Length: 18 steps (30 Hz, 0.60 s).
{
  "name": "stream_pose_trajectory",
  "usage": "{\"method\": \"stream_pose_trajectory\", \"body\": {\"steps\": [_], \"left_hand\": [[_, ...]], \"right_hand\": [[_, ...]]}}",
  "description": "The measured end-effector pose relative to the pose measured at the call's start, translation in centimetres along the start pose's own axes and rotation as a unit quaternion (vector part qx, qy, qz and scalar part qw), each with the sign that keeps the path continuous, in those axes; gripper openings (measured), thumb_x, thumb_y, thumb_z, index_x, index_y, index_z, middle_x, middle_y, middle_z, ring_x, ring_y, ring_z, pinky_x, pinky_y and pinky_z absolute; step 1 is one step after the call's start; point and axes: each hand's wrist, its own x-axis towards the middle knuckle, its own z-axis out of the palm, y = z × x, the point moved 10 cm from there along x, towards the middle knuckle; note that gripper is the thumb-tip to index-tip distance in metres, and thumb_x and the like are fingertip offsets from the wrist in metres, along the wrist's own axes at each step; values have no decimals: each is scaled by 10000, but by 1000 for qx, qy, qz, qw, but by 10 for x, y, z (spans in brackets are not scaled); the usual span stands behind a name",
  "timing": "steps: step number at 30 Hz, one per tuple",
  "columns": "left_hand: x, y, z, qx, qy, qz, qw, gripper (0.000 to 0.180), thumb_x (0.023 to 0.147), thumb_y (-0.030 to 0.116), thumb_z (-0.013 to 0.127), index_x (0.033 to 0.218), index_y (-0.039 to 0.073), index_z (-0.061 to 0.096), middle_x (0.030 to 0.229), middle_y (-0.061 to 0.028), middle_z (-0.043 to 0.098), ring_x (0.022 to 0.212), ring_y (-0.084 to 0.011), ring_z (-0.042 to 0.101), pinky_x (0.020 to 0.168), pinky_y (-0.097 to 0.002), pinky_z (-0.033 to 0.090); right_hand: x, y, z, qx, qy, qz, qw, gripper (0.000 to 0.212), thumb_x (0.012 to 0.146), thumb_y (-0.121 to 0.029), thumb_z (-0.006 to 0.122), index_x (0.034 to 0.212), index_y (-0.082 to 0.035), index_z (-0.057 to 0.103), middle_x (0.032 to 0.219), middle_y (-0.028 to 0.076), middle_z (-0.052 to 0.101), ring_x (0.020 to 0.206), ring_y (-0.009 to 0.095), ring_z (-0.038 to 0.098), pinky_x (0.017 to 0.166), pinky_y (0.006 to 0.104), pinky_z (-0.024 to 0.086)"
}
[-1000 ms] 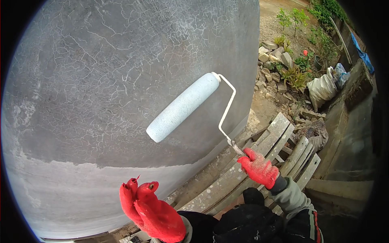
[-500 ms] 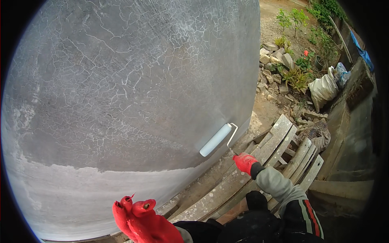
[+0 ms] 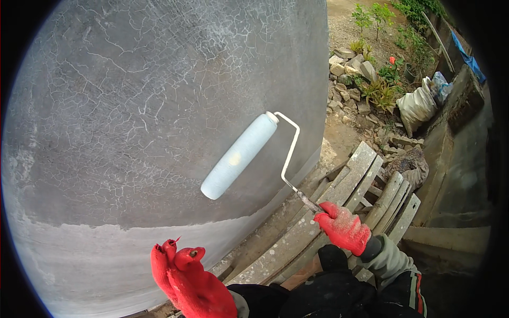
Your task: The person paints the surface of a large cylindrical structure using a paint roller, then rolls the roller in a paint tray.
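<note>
My right hand [image 3: 343, 228], in a red glove dusted with pale residue, is closed round the handle of a paint roller [image 3: 233, 164]. Its light blue sleeve, marked by a cream spot, slants in front of a grey, cracked wall [image 3: 159, 106]; a bent white wire frame joins sleeve to handle. Whether the sleeve touches the wall I cannot tell. My left hand [image 3: 193, 283], also red-gloved, is raised at the lower left near the wall's paler lower band [image 3: 101, 254]. Its fingers stand apart from the thumb, holding nothing visible. Holes show at the glove's fingertips.
Worn wooden planks [image 3: 297, 238] run along the wall's foot beneath me. Beyond them lie heaped stones [image 3: 350, 79] and plants [image 3: 384, 95]. A white sack [image 3: 416, 108] leans by a low wall [image 3: 461, 111] on the right, near a blue sheet [image 3: 466, 55].
My right hand has come closer and slightly lower. The roller has swung up and left, nearer to me, and appears larger. My left hand has hardly moved.
</note>
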Motion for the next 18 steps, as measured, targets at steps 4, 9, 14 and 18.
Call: {"method": "stream_pose_trajectory", "body": {"steps": [4,9,14,18], "left_hand": [[2,4,8,-30,-23,-25,999,438,1018,228,381,1386,-10,383,1311,-188,531,1027,-281,598,913,-398,472],[7,-1,-10,15,-16,12,1000,491,1004,285,370,1379,-32,392,1377,-191,410,994,-205,527,867,-328,443],[6,-9,-9,17,-57,-26,998,456,993,253,392,1355,-22,425,1299,-177,478,964,-188,544,854,-318,449],[5,-9,-6,-86,-83,-64,991,473,1021,270,366,1381,-36,378,1321,-190,524,1057,-272,588,931,-391,463]], "right_hand": [[1,-16,-6,35,55,-51,997,333,897,-192,530,1191,-39,563,838,145,613,782,271,614,750,369,478],[12,23,9,40,74,-51,995,426,901,-195,527,1308,-66,512,874,143,627,773,267,609,750,342,478],[54,146,71,101,8,166,981,407,898,-264,519,1229,-31,557,952,226,644,856,348,621,749,397,483],[113,201,114,62,-42,234,969,359,904,-285,492,1128,-28,603,953,242,642,884,382,622,774,432,489]]}}
